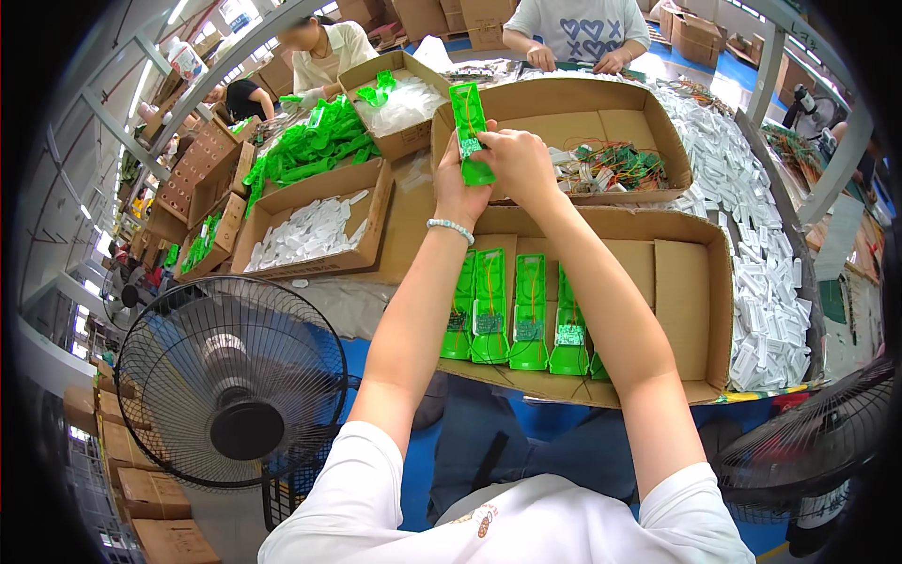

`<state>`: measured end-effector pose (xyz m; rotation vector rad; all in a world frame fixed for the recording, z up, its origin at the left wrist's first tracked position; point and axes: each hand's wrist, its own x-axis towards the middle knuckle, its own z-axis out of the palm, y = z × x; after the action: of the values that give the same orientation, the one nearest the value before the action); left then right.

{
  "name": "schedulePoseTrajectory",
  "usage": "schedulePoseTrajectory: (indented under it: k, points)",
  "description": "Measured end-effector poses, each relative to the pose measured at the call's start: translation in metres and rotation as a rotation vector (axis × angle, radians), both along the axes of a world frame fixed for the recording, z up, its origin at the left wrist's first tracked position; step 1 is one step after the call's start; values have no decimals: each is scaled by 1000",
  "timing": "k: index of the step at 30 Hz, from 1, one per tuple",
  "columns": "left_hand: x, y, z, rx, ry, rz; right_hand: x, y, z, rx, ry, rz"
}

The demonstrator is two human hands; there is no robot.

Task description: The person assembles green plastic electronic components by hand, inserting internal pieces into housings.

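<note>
In the head view, our left hand (458,195) grasps a green housing (466,101) at the left of the far box (615,122); our right hand (523,162) touches it, exact grip unclear. Wired housings (530,296) line the near box (681,282).

A black fan (246,430) with a round wire cage is positioned at the near left. A second fan (808,432) is located at the near right. Closed brown cartons (155,493) are stacked left of the first fan. A co-worker in a patterned shirt (587,33) is stationed at the far side. Blue floor (700,70) is exposed at the far right, beside a grey post (769,66).
</note>
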<state>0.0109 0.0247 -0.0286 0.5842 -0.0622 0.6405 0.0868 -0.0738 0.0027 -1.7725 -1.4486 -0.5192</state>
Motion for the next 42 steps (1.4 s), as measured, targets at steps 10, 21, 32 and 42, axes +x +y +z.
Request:
schedulePoseTrajectory:
  k: [10, 21, 32, 42]
  points:
    - [-5, -18, 11, 258, 52, 311, 2, -1, 2, 100, 645, 209]
    - [3, -24, 11, 506, 127, 394, 31, 4, -9, 102, 915, 322]
    - [4, -19, 8, 468, 213, 390, 33, 6, -10, 53, 944, 301]
    - [0, -19, 13, 370, 40, 256, 44, -3, 4, -105, 891, 333]
